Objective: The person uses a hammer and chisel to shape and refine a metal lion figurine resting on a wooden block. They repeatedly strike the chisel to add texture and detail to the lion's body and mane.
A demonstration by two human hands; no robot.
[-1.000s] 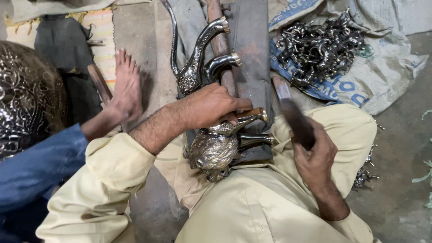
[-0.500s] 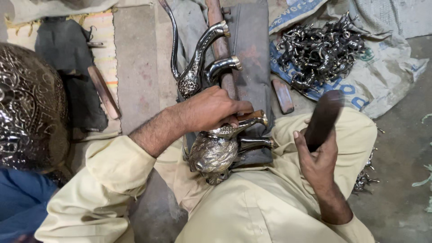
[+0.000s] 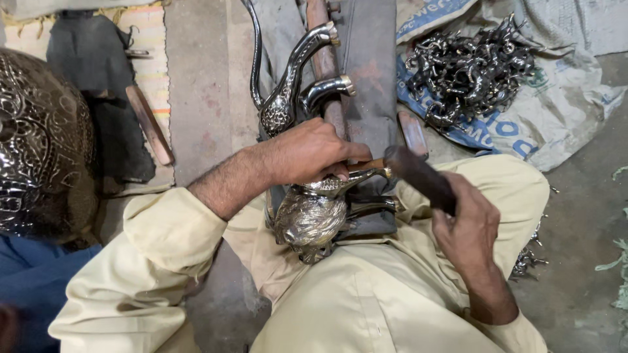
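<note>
My left hand (image 3: 311, 151) presses down on a silvery engraved metal bird figure (image 3: 313, 216) lying in my lap, its neck and legs pointing right over a dark bar. My right hand (image 3: 466, 222) grips a dark hammer (image 3: 418, 176), whose head touches a thin rod held at my left fingertips by the figure's neck. A second bird-shaped figure (image 3: 288, 91) with a long curved neck lies just beyond my left hand on a grey slab (image 3: 369, 72).
A pile of small dark metal parts (image 3: 468, 68) sits on a printed sack (image 3: 523, 124) at upper right. A large engraved metal vessel (image 3: 39, 144) fills the left edge. A wooden stick (image 3: 150, 124) lies on the floor. A blue sleeve (image 3: 39, 287) shows at lower left.
My right hand swung the hammer up and then down onto the rod by the figure. Another person's bare foot and blue sleeve at left withdrew. My left hand stayed on the figure.
</note>
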